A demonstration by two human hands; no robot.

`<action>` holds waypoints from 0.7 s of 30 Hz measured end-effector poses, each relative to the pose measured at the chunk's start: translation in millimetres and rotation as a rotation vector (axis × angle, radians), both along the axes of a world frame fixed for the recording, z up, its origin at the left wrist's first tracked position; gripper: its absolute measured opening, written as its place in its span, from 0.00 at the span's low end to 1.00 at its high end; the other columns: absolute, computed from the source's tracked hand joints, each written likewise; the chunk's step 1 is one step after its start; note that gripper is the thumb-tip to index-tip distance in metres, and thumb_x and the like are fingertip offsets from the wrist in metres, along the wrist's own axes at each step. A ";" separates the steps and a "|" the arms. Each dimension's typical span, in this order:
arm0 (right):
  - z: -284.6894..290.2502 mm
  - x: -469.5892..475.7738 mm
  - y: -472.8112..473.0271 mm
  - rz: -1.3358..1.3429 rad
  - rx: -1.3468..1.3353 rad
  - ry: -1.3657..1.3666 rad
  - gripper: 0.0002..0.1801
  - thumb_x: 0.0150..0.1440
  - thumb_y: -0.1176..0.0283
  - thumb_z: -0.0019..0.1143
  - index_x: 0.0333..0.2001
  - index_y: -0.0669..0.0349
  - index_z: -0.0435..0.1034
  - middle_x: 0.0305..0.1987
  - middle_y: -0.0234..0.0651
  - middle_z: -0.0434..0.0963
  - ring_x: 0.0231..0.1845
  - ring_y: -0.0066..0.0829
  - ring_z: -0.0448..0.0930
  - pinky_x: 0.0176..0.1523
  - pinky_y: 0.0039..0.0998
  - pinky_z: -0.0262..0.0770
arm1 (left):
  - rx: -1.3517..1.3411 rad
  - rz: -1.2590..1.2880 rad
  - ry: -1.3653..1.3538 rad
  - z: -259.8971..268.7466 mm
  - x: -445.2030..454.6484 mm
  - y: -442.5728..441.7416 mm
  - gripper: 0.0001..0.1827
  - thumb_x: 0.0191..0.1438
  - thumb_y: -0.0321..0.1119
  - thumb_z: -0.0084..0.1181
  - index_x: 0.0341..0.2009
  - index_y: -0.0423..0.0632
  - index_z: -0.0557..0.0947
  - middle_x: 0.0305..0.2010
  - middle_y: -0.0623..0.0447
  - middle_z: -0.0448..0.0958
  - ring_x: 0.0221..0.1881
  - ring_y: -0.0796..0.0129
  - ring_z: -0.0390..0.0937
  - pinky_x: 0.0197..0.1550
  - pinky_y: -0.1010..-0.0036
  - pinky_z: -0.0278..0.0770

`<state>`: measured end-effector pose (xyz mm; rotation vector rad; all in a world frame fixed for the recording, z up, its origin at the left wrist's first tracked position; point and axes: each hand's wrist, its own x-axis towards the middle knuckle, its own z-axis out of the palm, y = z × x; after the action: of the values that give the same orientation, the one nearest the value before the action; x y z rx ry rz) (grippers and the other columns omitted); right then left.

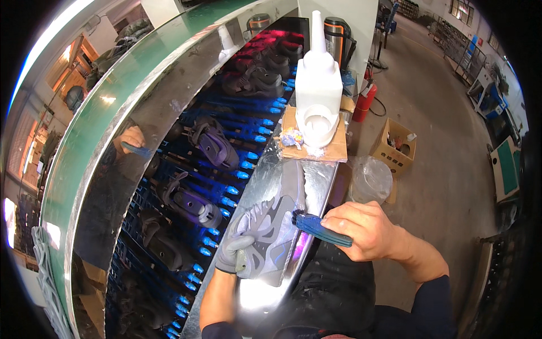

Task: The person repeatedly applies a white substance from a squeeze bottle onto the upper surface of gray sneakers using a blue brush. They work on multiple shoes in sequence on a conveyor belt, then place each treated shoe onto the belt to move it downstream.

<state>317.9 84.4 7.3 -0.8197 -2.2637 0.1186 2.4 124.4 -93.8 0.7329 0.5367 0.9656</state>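
A grey shoe upper (276, 224) with purple and black panels lies on its side above the metal ledge, its toe pointing away from me. My left hand (237, 250), in a grey glove, grips it around the heel and ankle opening. Bare, my right hand (366, 231) holds a blue-handled brush (324, 231). The brush's dark bristles meet the lower edge of the shoe near its middle. Beyond the toe, a white plastic bottle with a long spout (318, 84) stands on a piece of cardboard (338, 148).
On my left, a roller conveyor (241, 174) with blue-tipped rods carries several shoes (216, 146). A green belt (106, 101) runs above it. Right of the ledge are a cardboard box (396, 148), a plastic-wrapped bundle (371, 180) and a fire extinguisher (365, 101). An insulated flask (336, 40) stands behind the bottle.
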 end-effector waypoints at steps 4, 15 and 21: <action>2.3 4.4 4.6 0.066 -0.011 -0.075 0.22 0.41 0.80 0.67 0.45 0.64 0.80 0.43 0.39 0.84 0.40 0.37 0.86 0.33 0.32 0.83 | 0.026 -0.012 0.014 -9.7 -5.5 1.3 0.60 0.42 0.42 0.76 0.76 0.32 0.62 0.77 0.41 0.68 0.75 0.53 0.70 0.78 0.60 0.64; -42.1 -29.6 -39.0 -0.095 0.055 0.182 0.14 0.48 0.76 0.70 0.40 0.67 0.80 0.35 0.39 0.82 0.29 0.33 0.85 0.31 0.27 0.80 | 0.042 0.003 0.003 -19.6 -4.7 3.2 0.59 0.43 0.40 0.76 0.76 0.31 0.61 0.76 0.38 0.69 0.74 0.51 0.72 0.78 0.59 0.67; -42.1 -30.3 -36.1 0.009 0.087 0.103 0.16 0.46 0.78 0.66 0.41 0.69 0.80 0.37 0.42 0.82 0.31 0.36 0.85 0.34 0.29 0.84 | 0.062 -0.033 0.006 -12.4 -5.6 3.7 0.56 0.45 0.39 0.72 0.76 0.32 0.63 0.78 0.37 0.66 0.76 0.51 0.68 0.79 0.58 0.63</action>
<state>287.5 48.3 -34.8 -0.7412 -2.1607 0.0646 -3.2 128.1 -106.2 0.7977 0.5002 0.9533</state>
